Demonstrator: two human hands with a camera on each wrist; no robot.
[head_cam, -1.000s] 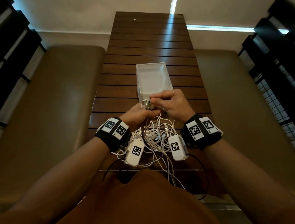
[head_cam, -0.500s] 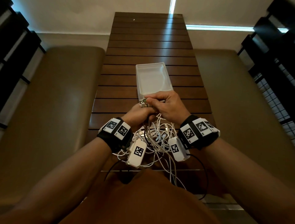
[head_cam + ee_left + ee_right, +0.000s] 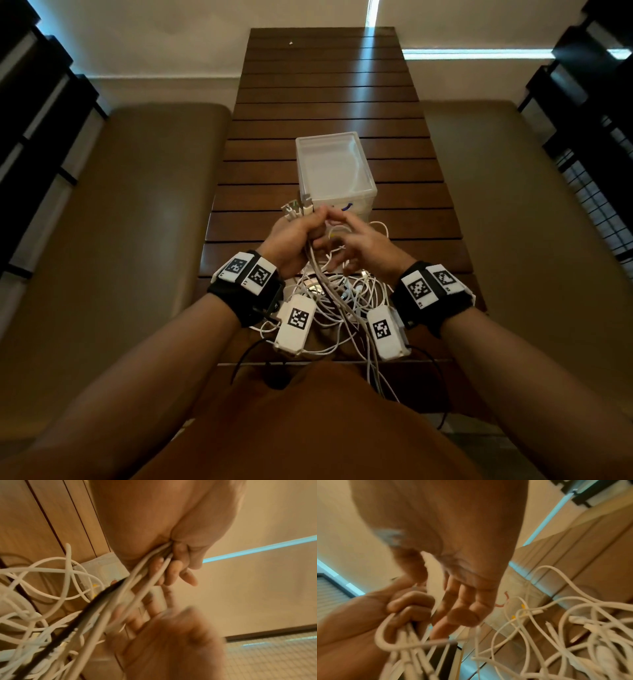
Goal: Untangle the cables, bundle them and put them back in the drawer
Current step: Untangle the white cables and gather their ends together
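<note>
Nearest the viewer, the person's two forearms are reaching forward over the near edge of a slatted wooden table [image 3: 325,102], each wrist wearing a black band with white marker blocks. Between and below the wrists, a loose tangle of white cables [image 3: 339,298] is lying on the table, some strands trailing off the near edge; one dark cable [image 3: 56,641] is running among the white ones. Just beyond the tangle, the left hand [image 3: 294,240] is gripping a gathered bunch of cable strands [image 3: 137,577], its fingers [image 3: 412,600] curling tightly round them, so that the strands are running down from the fist into the tangle. Several plug ends [image 3: 296,209] are sticking up out of the top of the fist. The right hand [image 3: 363,243] is hovering just beside the left, its fingers [image 3: 462,609] extended and relaxed, holding nothing; its fingertips are lying close to the left fist, and whether they are touching the bunch cannot be told, since both wrist views are blurred there. Immediately behind the hands, a translucent white plastic drawer box [image 3: 337,164] is standing on the table, with a small blue handle [image 3: 347,206] on the face turned toward the person; a few loops of cable are lying against its foot. No cable is showing inside it. Flanking the table, two brown padded benches [image 3: 137,222] are running away from the viewer, and a pale wall is closing the far end.
</note>
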